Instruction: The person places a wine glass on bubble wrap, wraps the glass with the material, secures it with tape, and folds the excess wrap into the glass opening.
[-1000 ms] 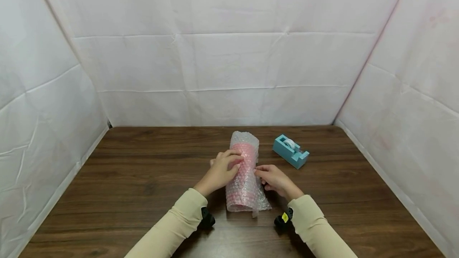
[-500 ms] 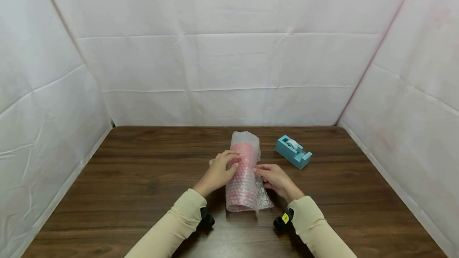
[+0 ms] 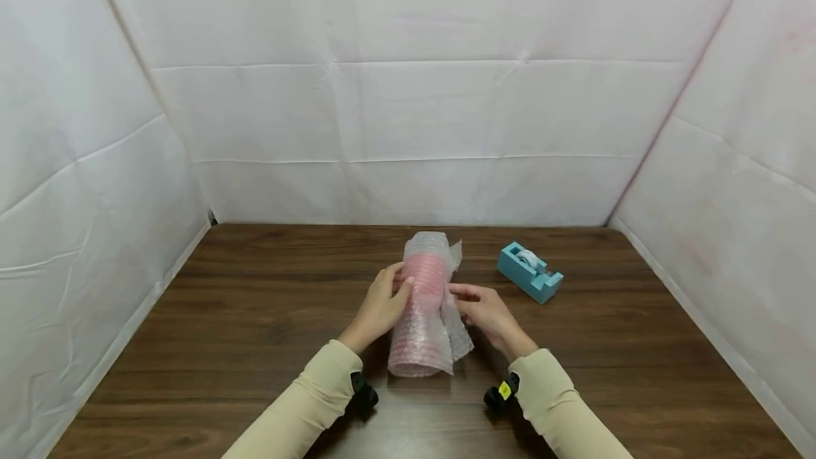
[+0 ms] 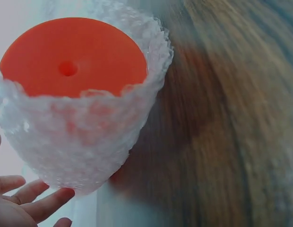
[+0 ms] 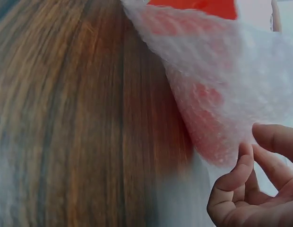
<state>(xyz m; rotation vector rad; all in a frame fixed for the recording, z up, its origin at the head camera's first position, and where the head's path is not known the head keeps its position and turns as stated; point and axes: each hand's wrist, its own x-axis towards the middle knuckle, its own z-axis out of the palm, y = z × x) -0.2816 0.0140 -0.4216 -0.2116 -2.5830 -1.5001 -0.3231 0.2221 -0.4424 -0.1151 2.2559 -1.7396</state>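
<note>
A red cylinder (image 4: 73, 56) lies lengthwise on the table inside clear bubble wrap (image 3: 417, 346). Its flat end, with a small hole at the centre, shows in the left wrist view. My left hand (image 3: 377, 309) rests against the roll's left side, thumb toward the top and fingers fairly straight. On the right, my right hand (image 3: 487, 314) pinches the loose edge of the wrap between thumb and finger. That free flap (image 5: 274, 71) stands away from the roll along its right side. The far fingertips of my left hand are partly hidden behind the roll.
A light blue tape dispenser (image 3: 530, 273) with a roll of tape sits behind and to the right of my right hand. White sheeting (image 3: 408, 112) walls in the back and both sides of the dark wooden table (image 3: 255, 346).
The wrapped roll has shifted and turned a little to the left. My left hand has slid from its top toward its left side. The loose flap now stands up more on the right.
</note>
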